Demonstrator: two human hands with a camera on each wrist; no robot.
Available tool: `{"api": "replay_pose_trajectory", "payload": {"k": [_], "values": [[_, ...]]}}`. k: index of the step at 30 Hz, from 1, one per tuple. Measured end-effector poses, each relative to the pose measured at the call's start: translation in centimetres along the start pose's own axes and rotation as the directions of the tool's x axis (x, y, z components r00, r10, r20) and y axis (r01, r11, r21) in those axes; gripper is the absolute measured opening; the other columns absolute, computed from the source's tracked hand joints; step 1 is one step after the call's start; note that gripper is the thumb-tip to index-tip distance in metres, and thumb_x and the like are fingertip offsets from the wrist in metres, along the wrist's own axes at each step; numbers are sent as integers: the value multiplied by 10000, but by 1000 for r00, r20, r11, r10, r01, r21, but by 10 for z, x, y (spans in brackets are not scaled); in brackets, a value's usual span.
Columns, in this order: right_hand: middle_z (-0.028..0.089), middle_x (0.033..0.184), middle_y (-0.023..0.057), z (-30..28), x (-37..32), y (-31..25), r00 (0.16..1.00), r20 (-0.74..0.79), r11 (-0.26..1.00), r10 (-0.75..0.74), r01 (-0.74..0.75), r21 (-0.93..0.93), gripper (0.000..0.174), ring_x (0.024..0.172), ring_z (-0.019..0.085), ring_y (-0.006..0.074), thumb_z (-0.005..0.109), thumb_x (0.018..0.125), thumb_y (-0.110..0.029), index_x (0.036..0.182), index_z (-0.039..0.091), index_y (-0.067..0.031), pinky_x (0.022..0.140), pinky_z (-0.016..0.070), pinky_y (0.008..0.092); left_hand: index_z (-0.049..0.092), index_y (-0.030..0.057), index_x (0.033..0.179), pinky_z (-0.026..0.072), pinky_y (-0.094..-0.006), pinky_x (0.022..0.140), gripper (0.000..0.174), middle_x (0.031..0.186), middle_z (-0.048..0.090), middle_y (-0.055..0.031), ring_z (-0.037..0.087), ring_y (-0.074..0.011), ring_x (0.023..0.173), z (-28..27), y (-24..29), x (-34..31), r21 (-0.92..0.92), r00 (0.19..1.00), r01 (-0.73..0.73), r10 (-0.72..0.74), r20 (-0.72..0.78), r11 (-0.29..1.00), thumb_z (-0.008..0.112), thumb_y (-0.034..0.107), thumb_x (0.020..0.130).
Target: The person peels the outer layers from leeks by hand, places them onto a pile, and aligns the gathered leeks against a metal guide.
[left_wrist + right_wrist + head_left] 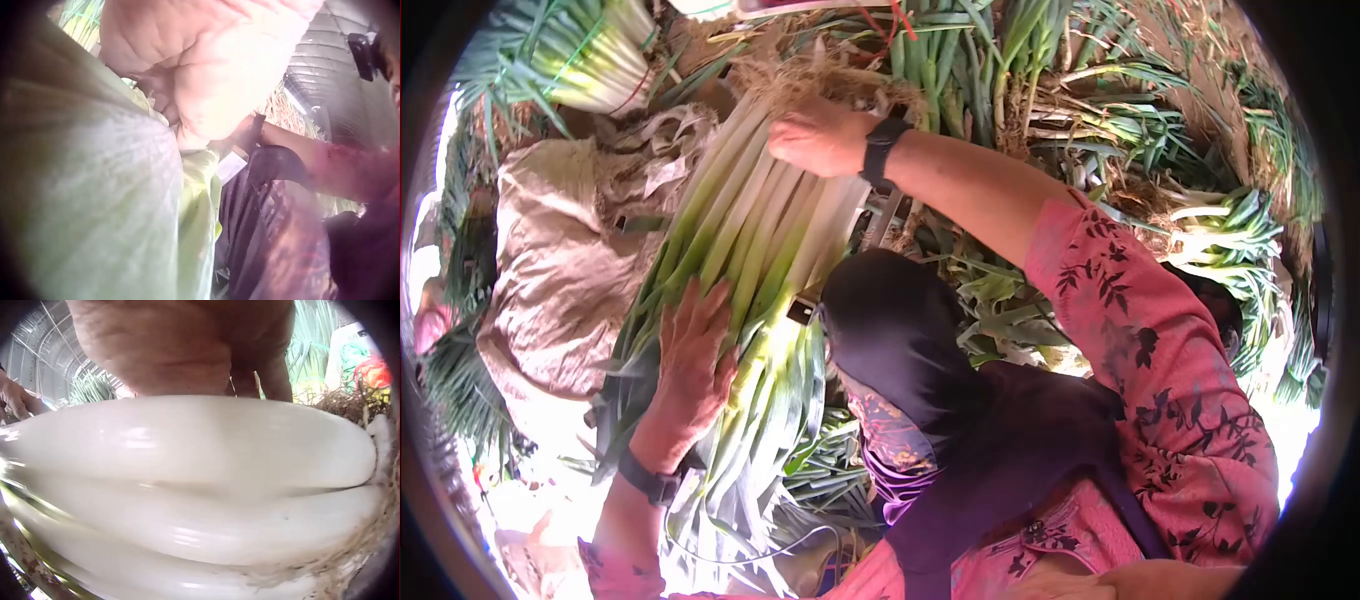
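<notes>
A thick row of leeks [745, 190] lies side by side, roots at the far end and green leaves toward the person. My left hand [690, 355] rests on the leaves with its fingers extended and spread. In the left wrist view, a broad leaf [106, 194] fills the foreground below that hand [212, 69]. Up by the roots, my right hand [815, 140] curls over the white shafts, its fingertips hidden from the head view. The right wrist view shows its palm [175, 350] just above smooth white leek shafts [200, 450], with fingers reaching down behind them.
A crumpled beige sack [565, 250] lies left of the leeks. One tied leek bundle [605, 60] sits at the back left. More loose leeks [1120, 125] are spread at the back right. A metal bar [882, 220] runs beside the row. The person's covered head [895, 330] leans close in.
</notes>
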State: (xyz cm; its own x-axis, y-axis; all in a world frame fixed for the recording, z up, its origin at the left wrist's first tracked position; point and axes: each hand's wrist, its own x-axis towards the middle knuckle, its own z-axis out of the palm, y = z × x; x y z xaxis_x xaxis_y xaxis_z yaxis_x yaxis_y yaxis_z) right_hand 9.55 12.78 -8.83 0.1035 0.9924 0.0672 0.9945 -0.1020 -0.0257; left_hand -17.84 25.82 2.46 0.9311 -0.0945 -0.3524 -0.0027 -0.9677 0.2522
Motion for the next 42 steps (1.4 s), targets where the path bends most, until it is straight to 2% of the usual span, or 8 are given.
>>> {"api": "replay_pose_trajectory", "payload": {"k": [3, 4, 5, 13, 19, 23, 37, 42], "values": [[524, 649, 35, 41, 9, 2, 850, -527, 997, 15, 26, 71, 120, 728, 594, 208, 640, 660, -157, 648, 521, -149, 638, 512, 364, 451, 8, 1311, 112, -605, 1112, 420, 1489, 305, -129, 197, -422, 1394, 17, -13, -4, 18, 999, -16, 17, -47, 1000, 493, 177, 928], [491, 626, 30, 29, 12, -4, 945, -312, 992, 98, -66, 112, 158, 692, 564, 197, 637, 656, -155, 607, 487, -150, 593, 487, 357, 434, 0, 1332, 103, -595, 1119, 430, 1498, 295, -134, 185, -405, 1405, 20, -12, -3, 34, 999, 31, -31, -18, 999, 469, 172, 939], [451, 589, 33, 99, 45, 2, 737, -663, 958, 131, 78, 277, 192, 600, 531, 188, 618, 667, -132, 564, 457, -142, 535, 446, 350, 412, 6, 1362, 101, -581, 1127, 440, 1506, 287, -135, 185, -394, 1409, 27, -17, -1, 58, 998, 67, -67, 0, 996, 438, 169, 955], [637, 774, 154, 9, -10, -4, 920, -125, 786, 371, -240, 570, 60, 773, 654, 308, 589, 747, -2, 794, 625, -3, 658, 543, 395, 417, 37, 1385, 120, -531, 1144, 421, 1466, 366, -144, 234, -367, 1401, 25, -22, 2, 22, 998, 55, -55, 11, 998, 406, 168, 984], [611, 943, 179, 43, -142, 10, 444, -499, 558, 745, -5, 830, 168, 827, 603, 318, 542, 839, 10, 999, 593, 5, 768, 537, 403, 579, -20, 1221, 332, -425, 1081, 348, 1365, 484, -199, 446, -348, 1280, -39, 77, 71, -230, 941, 273, -308, -138, 934, 433, 29, 909], [624, 912, 167, 141, -216, 53, 312, -38, 185, 949, -457, 870, 129, 836, 621, 338, 538, 899, -94, 983, 596, -17, 740, 505, 425, 577, -55, 1184, 464, -356, 910, 286, 1171, 619, -171, 623, -272, 1022, -54, 173, 146, -343, 925, -206, 69, -373, 916, 479, 90, 958], [653, 1004, 219, 216, -264, 184, -115, 496, -406, 860, -744, 531, 464, 903, 643, 349, 665, 847, -377, 1000, 569, 49, 748, 518, 431, 583, -76, 1155, 471, -366, 919, 281, 1151, 617, -197, 620, -272, 1026, 6, 226, 243, -988, 997, 65, 35, 70, 140, 486, 102, 960], [655, 884, 91, 121, -289, 165, 424, 476, -632, 770, 610, 478, 261, 751, 627, 182, 634, 887, -255, 1019, 608, -31, 687, 522, 311, 579, -75, 1160, 477, -374, 920, 288, 1137, 618, -210, 619, -273, 1033, 0, 224, 236, -972, 998, 50, 19, 56, 229, 514, 118, 956]]}}
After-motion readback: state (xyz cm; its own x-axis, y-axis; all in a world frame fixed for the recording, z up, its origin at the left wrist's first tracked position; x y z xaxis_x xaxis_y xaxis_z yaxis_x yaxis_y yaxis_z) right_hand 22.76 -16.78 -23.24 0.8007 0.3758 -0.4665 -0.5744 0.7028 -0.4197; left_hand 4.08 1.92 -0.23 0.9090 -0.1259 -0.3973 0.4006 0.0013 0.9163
